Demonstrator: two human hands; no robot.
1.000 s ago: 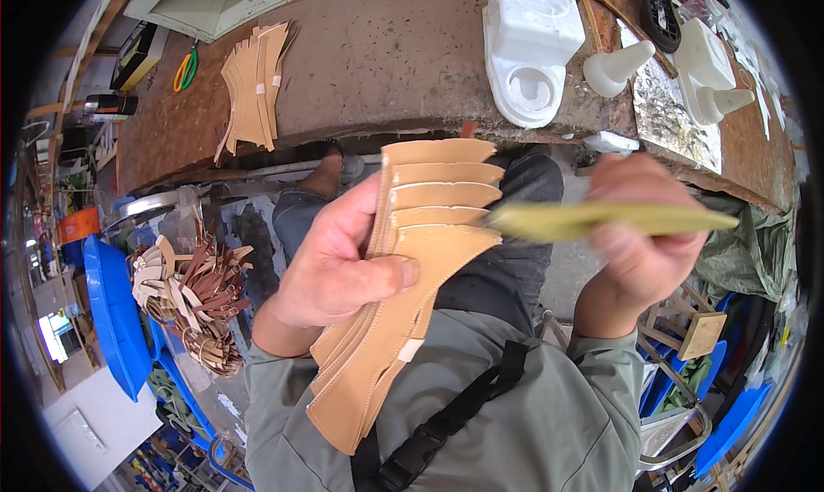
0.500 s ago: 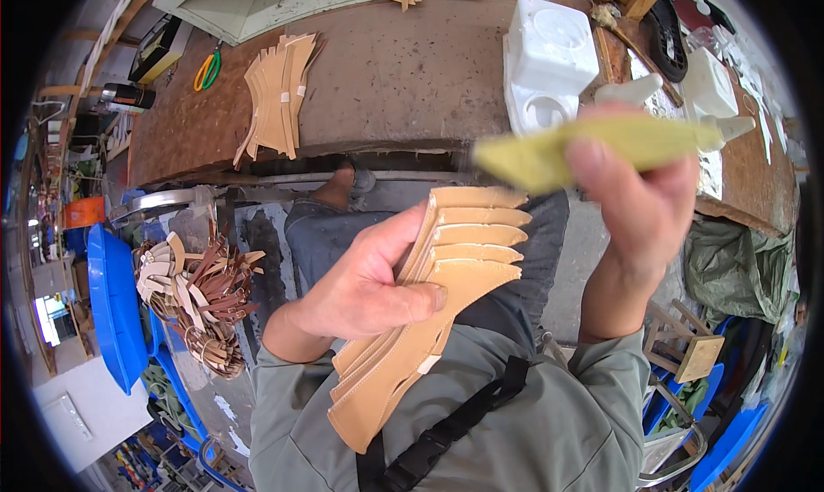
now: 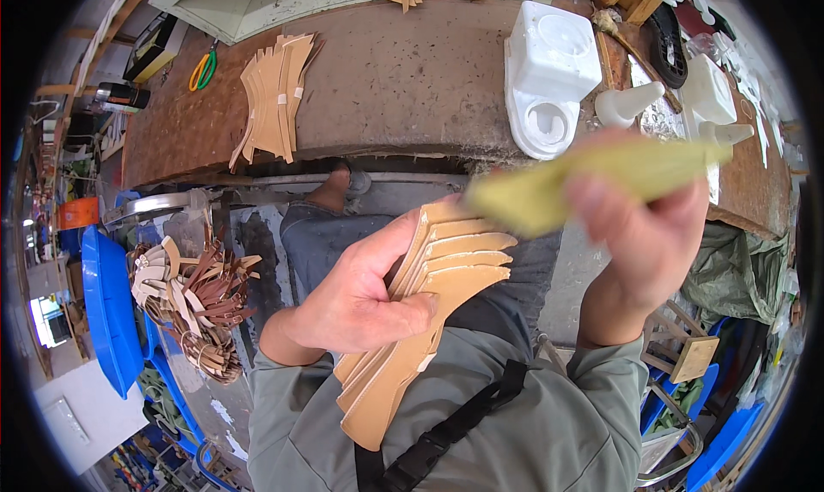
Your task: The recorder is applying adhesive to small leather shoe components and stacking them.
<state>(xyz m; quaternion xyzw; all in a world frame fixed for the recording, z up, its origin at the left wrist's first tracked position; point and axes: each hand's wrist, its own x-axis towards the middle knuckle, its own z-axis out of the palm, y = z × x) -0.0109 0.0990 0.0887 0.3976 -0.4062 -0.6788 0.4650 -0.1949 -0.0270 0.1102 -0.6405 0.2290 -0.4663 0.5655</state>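
While the left hand (image 3: 365, 301) pinches fanned tan pieces (image 3: 408, 367) between thumb and fingers toward six o'clock of center, the right hand (image 3: 645, 227) grips a blurred yellow-green tool (image 3: 545, 185) toward three o'clock, fingers closed around it.

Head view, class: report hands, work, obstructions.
Left hand gripping fanned tan pieces. Right hand holding blurred yellowish tool. It covers the top piece's right end.

Passable across the middle of the counter (image 3: 403, 80), between the tan stack (image 3: 275, 97) and the white container (image 3: 558, 50). Blocked farther right by a white cone (image 3: 627, 106); crowded left of the left hand (image 3: 373, 290) by a bundle of straps (image 3: 197, 299).
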